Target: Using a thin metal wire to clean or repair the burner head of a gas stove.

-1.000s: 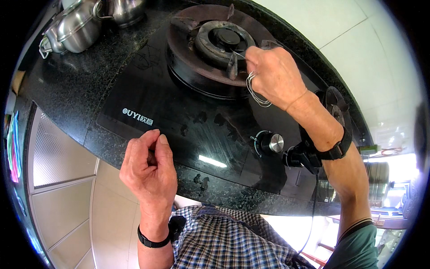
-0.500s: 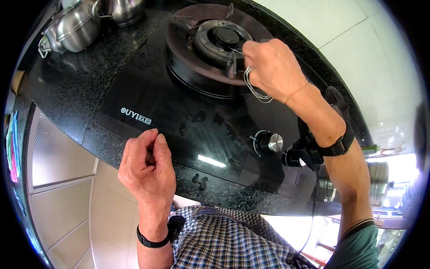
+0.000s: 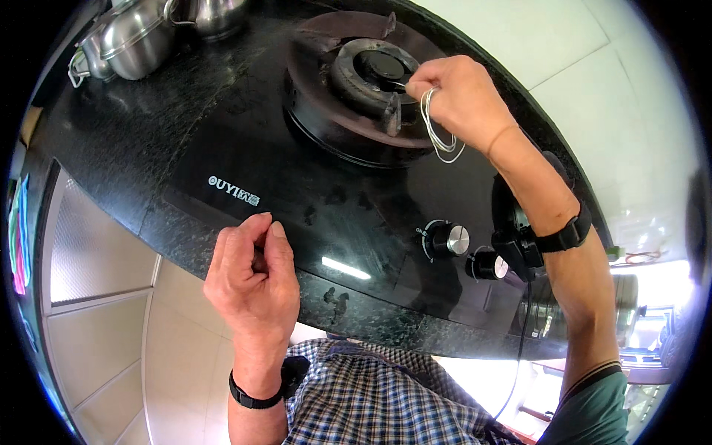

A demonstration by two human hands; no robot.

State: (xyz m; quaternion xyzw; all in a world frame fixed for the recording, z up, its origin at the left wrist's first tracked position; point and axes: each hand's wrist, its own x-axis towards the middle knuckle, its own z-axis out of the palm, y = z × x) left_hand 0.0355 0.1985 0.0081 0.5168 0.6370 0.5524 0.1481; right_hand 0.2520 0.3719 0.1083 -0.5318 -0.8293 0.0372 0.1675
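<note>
My right hand [image 3: 456,96] grips a thin silvery wire [image 3: 445,148], whose loose loops dangle below my fingers beside the pan support [image 3: 393,115]. The wire's straight end reaches into the metal ring burner [image 3: 348,70], near its dark cap [image 3: 386,65]. My left hand [image 3: 252,274] is at the front of the black glass cooktop [image 3: 319,200], fingers curled and thumb near the index fingertip; anything inside is too small or hidden to make out.
Steel pots [image 3: 133,41] stand at the back left of the dark stone counter [image 3: 104,148]. Two control knobs [image 3: 458,239] are on the cooktop's front right, near a second pan support, partly hidden by my right arm and the black device strapped to it. A cord hangs from that device.
My right hand has shifted upward along the burner with the wire, and its loops swing slightly right. The view has shifted a little; my left hand stays curled.
</note>
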